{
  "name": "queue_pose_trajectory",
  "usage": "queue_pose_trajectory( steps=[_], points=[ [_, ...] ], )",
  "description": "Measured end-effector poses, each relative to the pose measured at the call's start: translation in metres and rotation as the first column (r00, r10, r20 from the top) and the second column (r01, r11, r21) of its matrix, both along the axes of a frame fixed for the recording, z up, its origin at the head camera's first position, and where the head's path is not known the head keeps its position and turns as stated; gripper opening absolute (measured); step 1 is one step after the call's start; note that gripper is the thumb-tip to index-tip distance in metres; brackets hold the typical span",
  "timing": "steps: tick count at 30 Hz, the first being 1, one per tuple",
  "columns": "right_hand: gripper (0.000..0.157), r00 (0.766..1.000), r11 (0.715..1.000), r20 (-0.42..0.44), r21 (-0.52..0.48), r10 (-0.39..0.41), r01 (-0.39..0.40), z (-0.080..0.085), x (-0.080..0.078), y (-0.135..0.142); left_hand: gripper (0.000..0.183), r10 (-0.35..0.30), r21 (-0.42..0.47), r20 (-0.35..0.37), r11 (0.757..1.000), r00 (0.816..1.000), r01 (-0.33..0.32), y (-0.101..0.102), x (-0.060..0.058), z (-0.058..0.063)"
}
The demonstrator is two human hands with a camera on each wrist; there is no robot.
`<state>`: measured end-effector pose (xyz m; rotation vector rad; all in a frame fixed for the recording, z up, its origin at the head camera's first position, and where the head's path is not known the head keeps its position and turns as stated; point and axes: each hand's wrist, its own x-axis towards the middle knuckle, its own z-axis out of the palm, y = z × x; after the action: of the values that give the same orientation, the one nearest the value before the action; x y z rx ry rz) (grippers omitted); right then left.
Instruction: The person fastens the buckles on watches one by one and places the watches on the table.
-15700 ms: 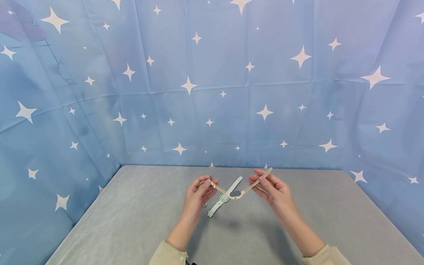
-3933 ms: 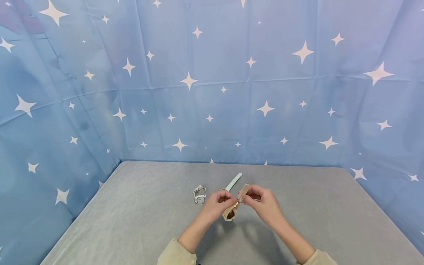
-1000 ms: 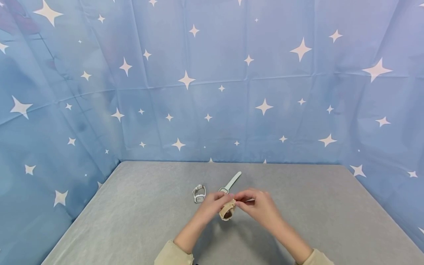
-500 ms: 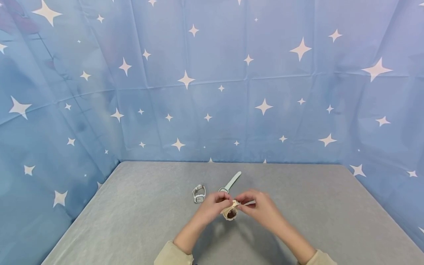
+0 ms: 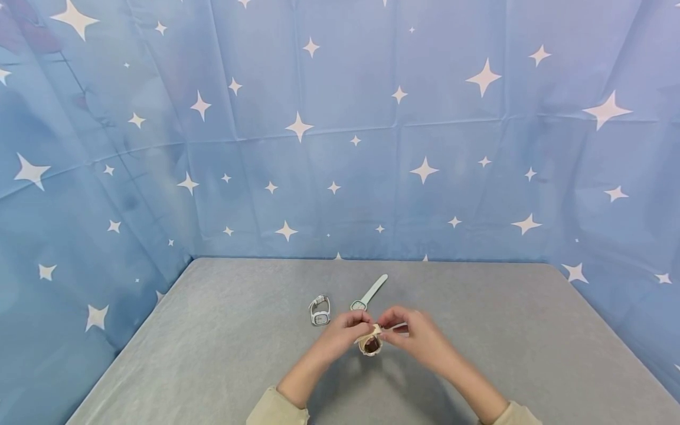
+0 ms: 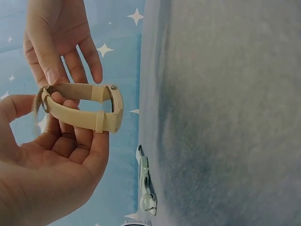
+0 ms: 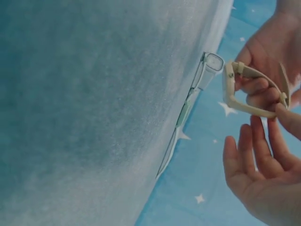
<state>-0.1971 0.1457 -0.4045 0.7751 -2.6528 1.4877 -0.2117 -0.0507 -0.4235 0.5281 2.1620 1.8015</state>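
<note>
A cream wristwatch [image 5: 370,344] hangs above the table between both hands, its strap bent into a loop with the case lowest. My left hand [image 5: 337,335] pinches the strap by the buckle; in the left wrist view some of its fingers pass inside the watch loop [image 6: 77,117]. From the other side, my right hand [image 5: 417,336] pinches the strap at the same joint with thumb and finger, its other fingers loosely extended in the right wrist view. The strap's free end stands out past the buckle there. Fingers partly cover the buckle, so whether it is fastened I cannot tell.
A mint-green watch [image 5: 375,289] lies stretched out on the grey table [image 5: 239,330] behind the hands, partly hidden. Left of it sits a white watch [image 5: 321,319] with its strap in a loop. A blue star-patterned cloth [image 5: 350,165] hangs behind the table.
Earlier the cream watch was stretched out between the hands; its strap ends now meet in a loop. Over the last second the watch has turned and shifted slightly right.
</note>
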Motion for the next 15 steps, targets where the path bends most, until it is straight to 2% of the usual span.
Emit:
queue_pose_trajectory(
  steps=[6,10,15],
  points=[
    [0.011,0.999,1.0,-0.054,0.024,-0.005,0.006,-0.0017,0.0011,-0.002,0.024,-0.032,0.026,-0.011,0.999,0.999,0.032,-0.0009,0.0001,-0.0012],
    [0.012,0.991,0.997,-0.13,0.065,-0.041,0.05,-0.0027,0.0027,-0.0041,0.027,-0.048,0.008,-0.019,0.999,0.999,0.048,-0.0019,-0.0004,-0.0015],
    [0.013,0.986,0.99,-0.149,0.101,-0.079,0.095,-0.0018,0.0037,-0.0052,0.031,-0.08,0.003,-0.007,0.997,0.997,0.08,-0.0026,-0.0028,-0.0035]
  ],
)
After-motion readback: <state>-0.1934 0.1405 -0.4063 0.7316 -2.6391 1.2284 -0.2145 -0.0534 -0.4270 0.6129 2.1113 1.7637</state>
